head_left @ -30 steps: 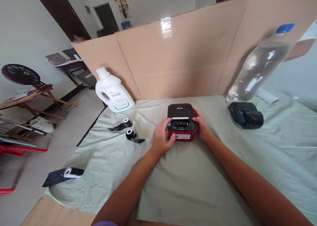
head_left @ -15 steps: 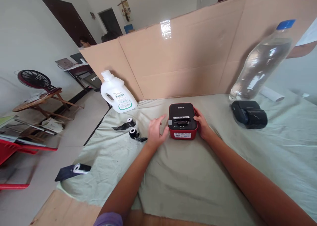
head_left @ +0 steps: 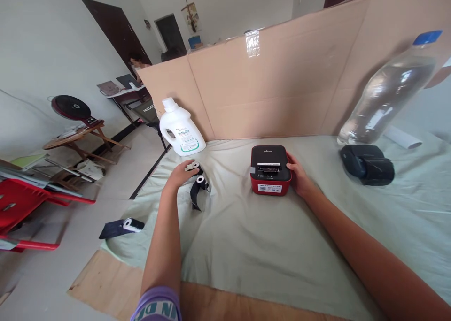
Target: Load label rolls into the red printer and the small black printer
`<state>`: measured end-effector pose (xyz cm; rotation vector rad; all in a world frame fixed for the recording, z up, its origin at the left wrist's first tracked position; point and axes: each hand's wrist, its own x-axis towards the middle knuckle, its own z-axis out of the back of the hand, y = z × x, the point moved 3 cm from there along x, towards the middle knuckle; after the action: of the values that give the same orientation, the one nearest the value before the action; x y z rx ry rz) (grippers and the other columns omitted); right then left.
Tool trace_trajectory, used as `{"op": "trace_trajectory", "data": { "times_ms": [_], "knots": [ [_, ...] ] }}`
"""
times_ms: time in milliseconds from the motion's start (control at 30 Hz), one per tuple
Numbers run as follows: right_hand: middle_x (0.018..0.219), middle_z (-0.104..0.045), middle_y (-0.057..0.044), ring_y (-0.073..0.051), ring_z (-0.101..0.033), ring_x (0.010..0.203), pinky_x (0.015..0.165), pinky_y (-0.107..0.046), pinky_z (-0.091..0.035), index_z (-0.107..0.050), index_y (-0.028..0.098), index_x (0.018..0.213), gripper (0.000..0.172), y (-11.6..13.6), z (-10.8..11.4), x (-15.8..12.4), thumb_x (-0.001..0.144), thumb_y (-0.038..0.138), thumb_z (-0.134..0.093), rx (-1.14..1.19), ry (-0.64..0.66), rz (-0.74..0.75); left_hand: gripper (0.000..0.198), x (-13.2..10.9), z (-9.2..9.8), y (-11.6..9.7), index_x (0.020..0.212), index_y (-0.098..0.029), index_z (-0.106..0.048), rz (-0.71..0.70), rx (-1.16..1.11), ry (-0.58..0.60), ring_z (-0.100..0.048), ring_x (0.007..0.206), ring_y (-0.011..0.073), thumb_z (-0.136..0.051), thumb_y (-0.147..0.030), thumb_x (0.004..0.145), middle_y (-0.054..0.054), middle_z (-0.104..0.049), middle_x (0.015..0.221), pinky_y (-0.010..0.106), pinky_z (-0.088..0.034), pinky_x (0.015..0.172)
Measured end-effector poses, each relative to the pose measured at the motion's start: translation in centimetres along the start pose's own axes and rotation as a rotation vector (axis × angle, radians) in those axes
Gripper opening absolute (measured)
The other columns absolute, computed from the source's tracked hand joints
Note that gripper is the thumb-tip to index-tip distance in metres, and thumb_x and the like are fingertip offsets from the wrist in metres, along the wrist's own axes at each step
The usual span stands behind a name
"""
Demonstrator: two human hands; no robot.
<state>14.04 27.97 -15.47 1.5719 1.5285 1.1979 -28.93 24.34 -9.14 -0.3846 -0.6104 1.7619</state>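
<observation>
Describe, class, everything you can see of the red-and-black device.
The red-and-black device is a squat box with rounded corners, apparently plastic: black top, red sides. Its top carries pale lettering, a white strip, a narrow dark slot and, at the left edge, a grey patch. A white printed label marks the front. It sits upright on pale green cloth; the right hand touches its right side.

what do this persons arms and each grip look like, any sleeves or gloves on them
The left arm wears a purple fabric sleeve with teal-and-white block lettering, cut off by the picture edge. The right arm shows no sleeve. The left grip and right grip are ungloved human hands; no watch or bracelet shows.
</observation>
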Motion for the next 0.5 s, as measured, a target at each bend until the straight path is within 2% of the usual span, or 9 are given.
{"op": "trace_trajectory", "data": {
  "times_ms": [67, 133, 267, 333, 400, 500],
  "knots": [
    [0.142, -0.058, 0.001, -0.031, -0.045, 0.140, 0.119, -0.052, -0.033, -0.060, 0.033, 0.126, 0.054, 0.1, 0.0, 0.0, 0.072, 0.035, -0.063, -0.010, 0.013, -0.004, 0.048, 0.1, -0.7, 0.1, 0.124, -0.029, -0.065, -0.018, 0.083, 0.025, -0.061, 0.117, 0.0266, -0.069, -0.038, 0.077, 0.004, -0.068, 0.127, 0.036, -0.047, 0.097],
    [0.142, -0.058, 0.001, -0.030, -0.046, 0.138, 0.117, -0.052, -0.036, -0.059, 0.033, 0.128, 0.054, 0.1, -0.1, 0.0, 0.074, 0.037, -0.063, -0.028, 0.035, 0.001, 0.038, 0.1, -0.9, 0.1, 0.118, -0.030, -0.067, -0.003, 0.149, -0.023, -0.065, 0.107, 0.0241, -0.065, -0.034, 0.080, 0.003, -0.070, 0.120, 0.034, -0.049, 0.090],
    [0.141, -0.059, 0.001, -0.030, -0.049, 0.136, 0.114, -0.050, -0.040, -0.059, 0.033, 0.127, 0.052, 0.1, 0.0, 0.0, 0.075, 0.037, -0.063, -0.021, 0.047, 0.010, 0.025, -0.2, 0.1, 0.5, 0.102, -0.029, -0.069, 0.075, 0.228, -0.131, -0.068, 0.094, 0.0224, -0.063, -0.037, 0.079, 0.001, -0.072, 0.110, 0.032, -0.048, 0.079],
    [0.141, -0.059, 0.001, -0.030, -0.049, 0.136, 0.114, -0.050, -0.040, -0.060, 0.033, 0.127, 0.051, 0.0, 0.0, 0.0, 0.076, 0.036, -0.063, -0.011, 0.046, 0.011, 0.029, -0.5, 1.0, 0.7, 0.106, -0.030, -0.067, 0.106, 0.239, -0.179, -0.067, 0.095, 0.0233, -0.064, -0.036, 0.078, 0.001, -0.072, 0.110, 0.032, -0.048, 0.077],
    [0.142, -0.059, 0.002, -0.029, -0.049, 0.136, 0.114, -0.050, -0.041, -0.059, 0.034, 0.127, 0.051, -0.1, 0.1, 0.1, 0.076, 0.036, -0.062, -0.013, 0.052, 0.016, 0.043, -1.0, 1.8, 0.9, 0.118, -0.030, -0.062, 0.125, 0.252, -0.216, -0.067, 0.098, 0.0250, -0.065, -0.035, 0.075, 0.002, -0.073, 0.110, 0.032, -0.048, 0.077],
    [0.142, -0.058, 0.002, -0.029, -0.048, 0.137, 0.114, -0.050, -0.041, -0.059, 0.034, 0.128, 0.052, -0.3, 0.3, 0.2, 0.076, 0.037, -0.062, -0.026, 0.052, 0.021, 0.060, -2.2, 2.5, 1.1, 0.132, -0.028, -0.055, 0.139, 0.283, -0.220, -0.066, 0.103, 0.0274, -0.066, -0.034, 0.074, 0.004, -0.073, 0.110, 0.033, -0.048, 0.080]
  ]
}}
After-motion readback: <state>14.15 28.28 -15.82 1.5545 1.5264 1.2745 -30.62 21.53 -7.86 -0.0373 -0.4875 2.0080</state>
